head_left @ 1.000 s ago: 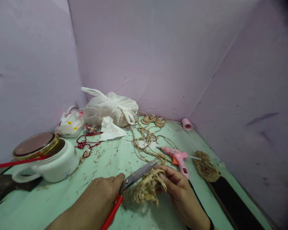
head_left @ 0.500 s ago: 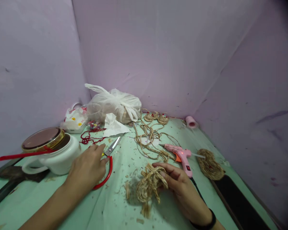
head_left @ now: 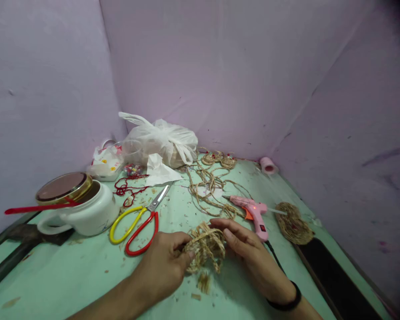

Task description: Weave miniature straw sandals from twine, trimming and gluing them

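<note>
A braided straw-fibre piece [head_left: 205, 246] with coiled loops and frayed ends is between my hands, just over the table. My left hand [head_left: 166, 262] is closed, pinching its left side between thumb and fingers. At the right side my right hand [head_left: 250, 253], with a black band at the wrist, has its fingers stretched out and the thumb apart. Its fingertips reach behind the top edge of the piece; whether they press on it I cannot tell. Scissors [head_left: 142, 224] with one yellow and one red handle lie beyond my left hand, blades slightly apart.
A pink glue gun [head_left: 255, 211] with a lit red light lies at right, near a coiled straw piece [head_left: 293, 224] and a dark board [head_left: 333, 275]. Straw cord [head_left: 203, 189] tangles behind. A white pot [head_left: 95, 213], a hammer [head_left: 23, 249] and a plastic bag [head_left: 163, 142] stand or lie left.
My left hand has left the scissors, which now lie on the table, and has moved right to pinch the straw piece. My right hand's fingers have loosened from it.
</note>
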Demonstrator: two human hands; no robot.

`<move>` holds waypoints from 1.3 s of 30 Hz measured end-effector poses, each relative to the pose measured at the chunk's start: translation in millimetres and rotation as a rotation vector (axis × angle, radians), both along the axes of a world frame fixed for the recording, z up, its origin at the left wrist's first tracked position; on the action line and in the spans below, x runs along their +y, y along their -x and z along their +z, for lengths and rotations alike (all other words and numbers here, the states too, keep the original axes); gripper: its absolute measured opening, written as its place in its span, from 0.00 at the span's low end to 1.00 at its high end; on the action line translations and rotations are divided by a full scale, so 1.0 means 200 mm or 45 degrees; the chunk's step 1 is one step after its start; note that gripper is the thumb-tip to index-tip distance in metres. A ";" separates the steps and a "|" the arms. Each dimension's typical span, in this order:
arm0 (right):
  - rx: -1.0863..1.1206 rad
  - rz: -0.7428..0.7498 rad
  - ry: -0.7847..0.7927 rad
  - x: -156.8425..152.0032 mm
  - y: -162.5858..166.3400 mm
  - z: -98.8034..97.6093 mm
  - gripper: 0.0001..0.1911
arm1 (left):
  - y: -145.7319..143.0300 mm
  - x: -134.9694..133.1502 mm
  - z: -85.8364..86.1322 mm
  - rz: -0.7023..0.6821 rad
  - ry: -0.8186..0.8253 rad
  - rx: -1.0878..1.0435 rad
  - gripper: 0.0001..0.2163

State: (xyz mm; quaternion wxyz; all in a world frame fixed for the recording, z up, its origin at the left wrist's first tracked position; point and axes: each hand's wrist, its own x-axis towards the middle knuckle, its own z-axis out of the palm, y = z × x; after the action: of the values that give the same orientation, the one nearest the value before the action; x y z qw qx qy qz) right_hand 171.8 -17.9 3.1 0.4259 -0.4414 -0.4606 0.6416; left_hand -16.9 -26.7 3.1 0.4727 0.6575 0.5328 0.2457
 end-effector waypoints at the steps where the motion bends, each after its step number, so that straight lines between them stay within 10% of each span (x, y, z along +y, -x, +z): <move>1: -0.077 0.018 -0.044 0.00 -0.01 0.00 0.14 | 0.00 0.00 0.00 -0.011 0.036 -0.046 0.08; 30: -0.167 -0.019 0.116 -0.02 0.07 -0.05 0.16 | -0.04 0.04 0.00 0.262 0.324 -0.127 0.13; 39: -0.668 -0.037 -0.365 0.00 0.00 0.01 0.10 | 0.00 0.07 -0.02 0.168 0.163 0.051 0.14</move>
State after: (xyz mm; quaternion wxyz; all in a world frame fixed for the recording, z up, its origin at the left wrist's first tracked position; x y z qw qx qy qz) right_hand 171.7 -18.3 4.7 0.3594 -0.5339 -0.6345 0.4281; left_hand -17.3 -11.8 -1.7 0.4859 0.5941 0.5988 0.2286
